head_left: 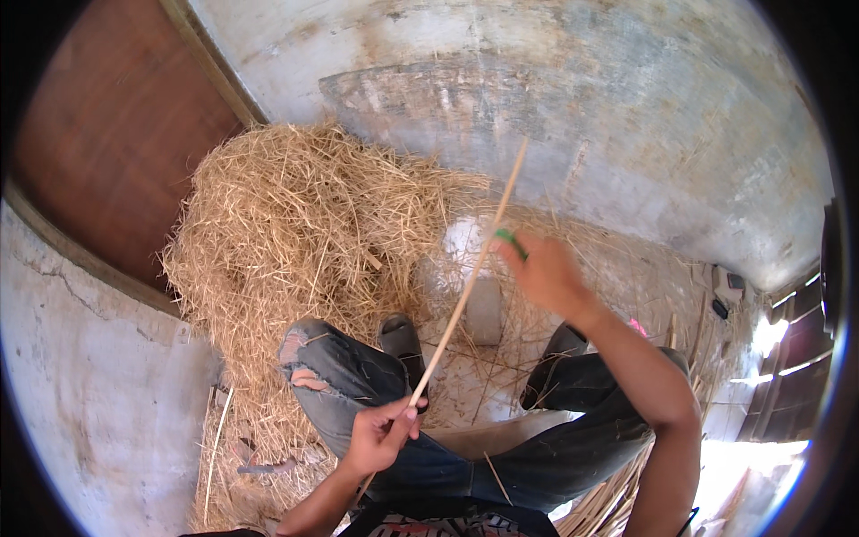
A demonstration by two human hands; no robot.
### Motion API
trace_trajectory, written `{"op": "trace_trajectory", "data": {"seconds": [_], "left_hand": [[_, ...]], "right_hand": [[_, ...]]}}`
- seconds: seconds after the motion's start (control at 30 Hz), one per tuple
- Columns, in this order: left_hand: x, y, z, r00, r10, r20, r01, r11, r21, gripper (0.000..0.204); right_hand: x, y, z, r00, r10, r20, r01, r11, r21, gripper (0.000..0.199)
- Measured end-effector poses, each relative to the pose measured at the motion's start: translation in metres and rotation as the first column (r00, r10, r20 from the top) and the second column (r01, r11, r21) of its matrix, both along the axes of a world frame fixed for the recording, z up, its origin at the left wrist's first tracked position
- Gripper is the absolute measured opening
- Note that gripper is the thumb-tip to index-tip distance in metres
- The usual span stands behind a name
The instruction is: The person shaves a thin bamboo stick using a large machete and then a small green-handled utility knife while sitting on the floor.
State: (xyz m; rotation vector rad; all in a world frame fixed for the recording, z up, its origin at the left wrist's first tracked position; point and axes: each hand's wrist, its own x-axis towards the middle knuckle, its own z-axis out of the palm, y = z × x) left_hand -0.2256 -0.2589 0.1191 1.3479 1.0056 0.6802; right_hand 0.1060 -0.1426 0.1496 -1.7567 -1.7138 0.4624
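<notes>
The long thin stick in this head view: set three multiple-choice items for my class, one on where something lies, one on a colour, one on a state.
1. Where is the straw pile?
A. Ahead and to the person's left, against the wall
B. On the person's lap
C. Behind the right hand only

2. What colour is the small object at the right hand?
A. Red
B. Green
C. Black

3. How is the stick held?
A. Lying loose on the floor
B. By the right hand alone
C. By both hands, slanting up and away

Answers: 1 A, the heap fills the upper left; 2 B, a green object shows at the fingertips; 3 C, the left hand pinches its lower end.
</notes>
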Motion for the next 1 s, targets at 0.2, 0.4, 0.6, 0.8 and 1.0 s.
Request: {"op": "trace_trajectory", "data": {"seconds": [0.2,0.4,0.6,0.8,1.0], "left_hand": [[-0.055,-0.031,-0.007,0.979,-0.191,-0.074,0.195,0.98,0.044,0.024],[-0.087,-0.049,-0.011,0.993,-0.079,-0.087,0.08,0.997,0.01,0.024],[-0.075,-0.046,-0.015,0.993,-0.076,-0.087,0.085,0.991,0.106,0.023],[-0.061,-0.04,-0.013,0.993,-0.059,-0.101,0.072,0.989,0.131,0.023],[-0.037,-0.031,-0.01,0.997,-0.032,-0.065,0.045,0.975,0.218,0.024]], "right_hand": [[0.184,0.051,-0.032,0.841,-0.539,-0.044,0.54,0.834,0.117,0.061],[0.15,0.046,-0.005,0.548,-0.335,-0.767,0.405,0.908,-0.107,0.051],[0.074,0.028,0.028,0.539,-0.04,-0.842,0.005,0.999,-0.045,0.038],[0.044,0.015,0.026,0.456,-0.026,-0.89,-0.076,0.995,-0.068,0.034],[0.015,-0.001,0.025,0.463,-0.006,-0.886,-0.174,0.98,-0.098,0.034]]}}
